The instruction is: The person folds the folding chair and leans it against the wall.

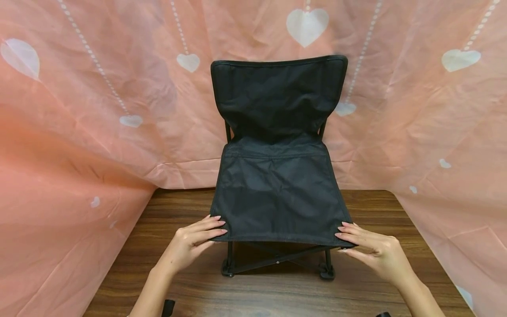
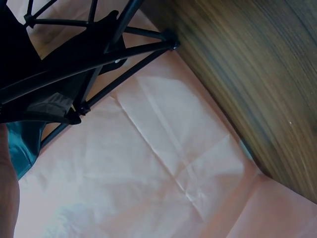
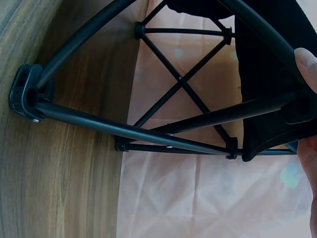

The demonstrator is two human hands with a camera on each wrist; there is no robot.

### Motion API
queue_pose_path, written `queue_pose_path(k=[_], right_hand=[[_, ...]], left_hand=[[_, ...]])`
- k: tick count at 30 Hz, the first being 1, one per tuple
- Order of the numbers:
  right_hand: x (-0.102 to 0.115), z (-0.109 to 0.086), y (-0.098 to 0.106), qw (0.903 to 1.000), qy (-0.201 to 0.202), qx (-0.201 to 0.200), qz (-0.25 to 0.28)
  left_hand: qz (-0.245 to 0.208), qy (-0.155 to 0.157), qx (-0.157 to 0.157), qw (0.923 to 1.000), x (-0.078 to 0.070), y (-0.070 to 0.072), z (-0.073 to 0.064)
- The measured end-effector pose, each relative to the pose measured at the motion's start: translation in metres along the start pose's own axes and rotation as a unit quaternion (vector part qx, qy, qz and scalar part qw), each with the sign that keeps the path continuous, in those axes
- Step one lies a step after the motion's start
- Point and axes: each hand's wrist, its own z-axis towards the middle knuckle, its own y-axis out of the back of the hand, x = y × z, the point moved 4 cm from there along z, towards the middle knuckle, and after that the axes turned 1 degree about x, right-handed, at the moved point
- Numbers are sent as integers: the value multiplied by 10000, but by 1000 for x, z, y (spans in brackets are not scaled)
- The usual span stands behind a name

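Note:
A black fabric folding chair (image 1: 277, 193) stands unfolded, its backrest (image 1: 277, 94) upright at the far side. My left hand (image 1: 192, 239) holds the seat's front left corner, fingers on top and thumb at the edge. At the front right corner, my right hand (image 1: 372, 247) pinches the fabric the same way, thumb below. Under the seat, crossed black tubes (image 3: 181, 82) and a plastic foot (image 3: 26, 94) show in the right wrist view. The left wrist view catches frame tubes (image 2: 119, 54) and only a sliver of the left hand (image 2: 7, 193).
The chair stands on a brown wood-grain surface (image 1: 174, 286). Pink cloth (image 1: 130, 57) with white hearts hangs behind it and along both sides. Small black objects (image 1: 168, 307) show by the forearms at the bottom edge.

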Motion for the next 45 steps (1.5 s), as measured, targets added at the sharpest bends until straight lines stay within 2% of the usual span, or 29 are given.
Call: queue_pose_path(k=[7, 19, 24, 29, 34, 41, 45], right_hand=[[12, -1, 2, 9998, 156, -59, 67], [32, 2, 8, 9994, 230, -85, 252], [33, 0, 8, 9991, 248, -38, 345], [30, -2, 7, 9976, 434, 18, 543], [29, -1, 7, 9978, 572, 152, 293], [34, 5, 9, 9952, 976, 28, -80], [34, 4, 9, 9957, 924, -53, -52]], left_hand=[[-47, -160, -66, 9998, -8, 2, -4], [107, -116, 82, 9998, -22, 4, -11], [82, -347, 66, 9993, -25, 5, -11], [152, -323, 115, 9993, -25, 6, -11], [316, -200, 166, 9992, -26, 6, -12], [230, -165, 84, 9996, -29, 6, -11], [403, -137, 92, 9991, -33, 6, -9]])
